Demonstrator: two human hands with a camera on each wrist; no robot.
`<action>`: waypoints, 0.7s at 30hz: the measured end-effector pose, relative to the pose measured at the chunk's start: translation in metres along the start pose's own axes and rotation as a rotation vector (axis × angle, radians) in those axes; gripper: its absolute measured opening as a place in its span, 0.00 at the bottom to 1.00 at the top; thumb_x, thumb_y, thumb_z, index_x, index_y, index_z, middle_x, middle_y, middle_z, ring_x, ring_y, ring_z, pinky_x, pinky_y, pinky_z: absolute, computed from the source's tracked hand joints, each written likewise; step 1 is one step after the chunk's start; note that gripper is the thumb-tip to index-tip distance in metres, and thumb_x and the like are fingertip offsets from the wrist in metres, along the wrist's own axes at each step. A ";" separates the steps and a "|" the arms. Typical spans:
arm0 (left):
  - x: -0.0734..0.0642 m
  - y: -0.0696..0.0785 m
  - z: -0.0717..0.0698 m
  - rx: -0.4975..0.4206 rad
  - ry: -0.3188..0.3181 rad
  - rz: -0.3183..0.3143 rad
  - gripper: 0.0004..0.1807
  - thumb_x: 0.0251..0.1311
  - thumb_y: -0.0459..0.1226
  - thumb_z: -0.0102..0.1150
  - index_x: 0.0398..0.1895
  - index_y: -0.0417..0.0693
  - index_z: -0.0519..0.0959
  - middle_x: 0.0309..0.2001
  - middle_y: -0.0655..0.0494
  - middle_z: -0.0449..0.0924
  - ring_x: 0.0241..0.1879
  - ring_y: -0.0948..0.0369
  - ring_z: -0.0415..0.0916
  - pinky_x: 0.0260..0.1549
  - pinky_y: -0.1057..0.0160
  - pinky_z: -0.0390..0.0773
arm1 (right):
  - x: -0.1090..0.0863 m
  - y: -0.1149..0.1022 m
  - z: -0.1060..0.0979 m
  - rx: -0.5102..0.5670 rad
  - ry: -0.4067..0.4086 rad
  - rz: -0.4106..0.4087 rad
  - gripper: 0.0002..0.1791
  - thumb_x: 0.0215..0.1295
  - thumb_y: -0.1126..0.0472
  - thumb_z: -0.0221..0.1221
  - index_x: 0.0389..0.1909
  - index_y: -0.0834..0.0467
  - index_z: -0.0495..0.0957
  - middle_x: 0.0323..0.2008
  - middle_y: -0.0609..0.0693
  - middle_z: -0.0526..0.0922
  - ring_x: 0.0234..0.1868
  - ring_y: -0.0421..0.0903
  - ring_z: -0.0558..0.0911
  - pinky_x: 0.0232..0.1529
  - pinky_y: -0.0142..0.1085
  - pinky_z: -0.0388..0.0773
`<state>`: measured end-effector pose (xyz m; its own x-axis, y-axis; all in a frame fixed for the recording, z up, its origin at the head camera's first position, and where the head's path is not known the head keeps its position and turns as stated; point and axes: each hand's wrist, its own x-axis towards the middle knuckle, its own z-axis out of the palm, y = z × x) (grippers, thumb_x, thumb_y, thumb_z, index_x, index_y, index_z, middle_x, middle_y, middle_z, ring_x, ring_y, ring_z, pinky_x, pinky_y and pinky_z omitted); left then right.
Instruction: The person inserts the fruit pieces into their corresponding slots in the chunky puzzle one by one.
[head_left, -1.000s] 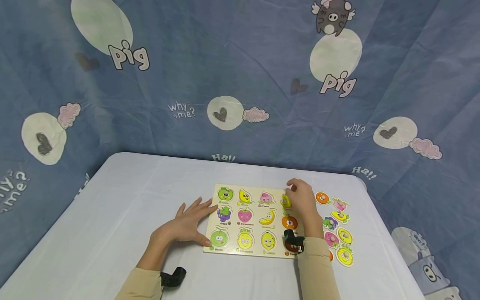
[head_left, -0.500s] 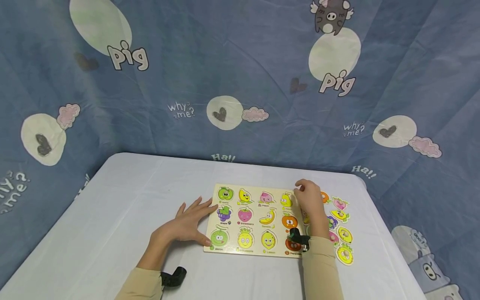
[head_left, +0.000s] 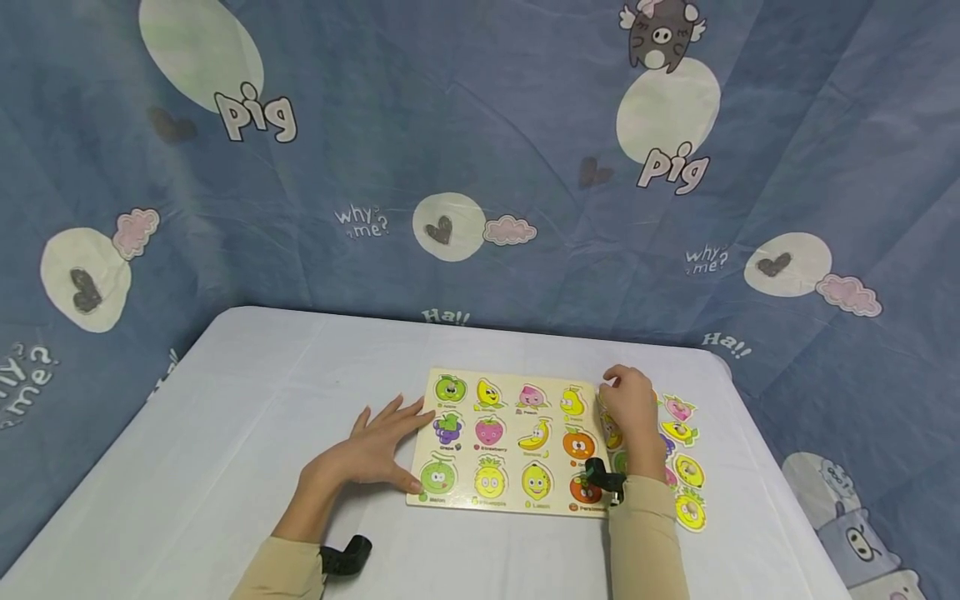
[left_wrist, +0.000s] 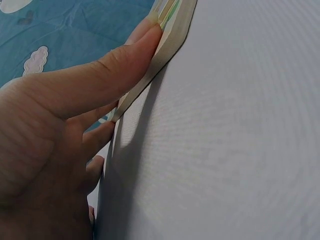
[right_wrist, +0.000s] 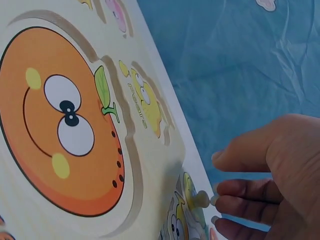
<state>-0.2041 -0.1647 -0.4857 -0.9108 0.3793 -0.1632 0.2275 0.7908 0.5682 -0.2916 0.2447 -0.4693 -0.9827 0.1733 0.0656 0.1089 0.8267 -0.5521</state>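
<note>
A cream fruit puzzle board (head_left: 512, 455) lies on the table, with rows of cartoon fruits such as a pear (head_left: 573, 402) and an orange (head_left: 579, 443). At its left edge is my left hand (head_left: 372, 447), fingers spread, the thumb (left_wrist: 115, 67) resting on the front corner. Just beyond the board's right edge, my right hand (head_left: 632, 410) hovers over loose fruit pieces. In the right wrist view its fingertips are close to a small knob (right_wrist: 201, 199) on a yellow-green piece; the thumb stands apart. Whether the fingers touch the knob, I cannot tell.
Several loose fruit pieces lie right of the board, including a strawberry (head_left: 678, 407), a lemon (head_left: 689, 471) and a pineapple (head_left: 690, 509). The right forearm hides some others. White cloth (head_left: 300, 375) covers the table; a blue printed curtain (head_left: 480, 150) hangs behind it.
My right hand has moved right, from over the pear on the board to the loose pieces beside it. The pear is now uncovered. My left hand stays in place.
</note>
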 end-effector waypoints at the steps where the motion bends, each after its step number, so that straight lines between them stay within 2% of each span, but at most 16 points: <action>1: 0.000 0.000 0.000 0.000 0.001 0.001 0.64 0.27 0.60 0.80 0.76 0.58 0.63 0.80 0.52 0.52 0.81 0.44 0.37 0.72 0.29 0.31 | 0.000 0.001 0.000 -0.001 -0.004 0.012 0.18 0.62 0.60 0.55 0.50 0.62 0.82 0.40 0.59 0.80 0.39 0.53 0.75 0.37 0.43 0.75; 7: 0.000 -0.002 0.003 0.000 0.005 0.000 0.64 0.26 0.60 0.80 0.75 0.59 0.63 0.80 0.53 0.52 0.81 0.45 0.37 0.72 0.29 0.31 | 0.001 0.004 0.001 -0.009 -0.025 0.053 0.17 0.62 0.61 0.54 0.50 0.62 0.81 0.44 0.60 0.81 0.41 0.54 0.76 0.40 0.44 0.77; 14: 0.001 -0.003 0.004 -0.006 0.008 0.000 0.63 0.26 0.59 0.80 0.75 0.60 0.63 0.80 0.55 0.52 0.81 0.46 0.37 0.73 0.30 0.31 | -0.001 0.009 0.004 -0.006 0.001 0.054 0.15 0.60 0.64 0.53 0.44 0.64 0.82 0.45 0.64 0.82 0.40 0.56 0.78 0.38 0.46 0.78; 21: 0.001 -0.003 0.005 -0.003 0.012 0.003 0.63 0.26 0.59 0.80 0.75 0.60 0.63 0.80 0.55 0.52 0.81 0.46 0.37 0.73 0.30 0.31 | -0.001 0.010 0.004 -0.006 0.003 0.059 0.10 0.59 0.64 0.55 0.36 0.64 0.81 0.39 0.62 0.82 0.38 0.55 0.78 0.35 0.42 0.78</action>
<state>-0.2042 -0.1644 -0.4913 -0.9142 0.3758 -0.1515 0.2293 0.7881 0.5712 -0.2897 0.2505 -0.4785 -0.9741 0.2236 0.0352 0.1679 0.8182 -0.5499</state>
